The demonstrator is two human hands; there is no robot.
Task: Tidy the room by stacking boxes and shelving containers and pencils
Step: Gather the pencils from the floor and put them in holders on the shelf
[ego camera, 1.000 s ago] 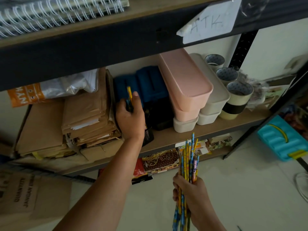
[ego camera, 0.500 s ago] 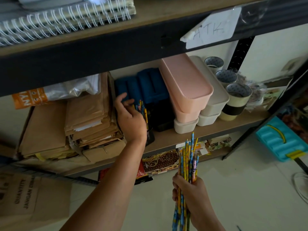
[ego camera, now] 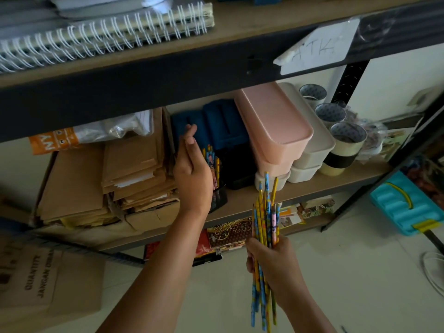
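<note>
My right hand (ego camera: 274, 265) grips a bundle of patterned blue and yellow pencils (ego camera: 264, 212), tips up, below the shelf's front edge. My left hand (ego camera: 192, 169) is raised at the middle shelf with its fingers straight and holds nothing. Just right of it, several pencils (ego camera: 212, 157) stand in a dark mesh pencil holder (ego camera: 219, 197) on the shelf board (ego camera: 312, 186). A pink lidded container (ego camera: 276, 126) sits stacked on white containers (ego camera: 312, 150) to the right. Dark blue boxes (ego camera: 216, 121) stand behind the holder.
Stacks of brown paper envelopes (ego camera: 134, 169) fill the shelf's left side. Rolls of tape (ego camera: 346, 138) stand at the right end. Spiral notebooks (ego camera: 103, 34) lie on the upper shelf, whose black beam carries a paper label (ego camera: 317, 49). A cardboard box (ego camera: 48, 280) and turquoise tray (ego camera: 403, 207) sit on the floor.
My left hand let go of the pencils it held into the mesh holder and opened, lifting slightly away. The right hand kept its bundle still.
</note>
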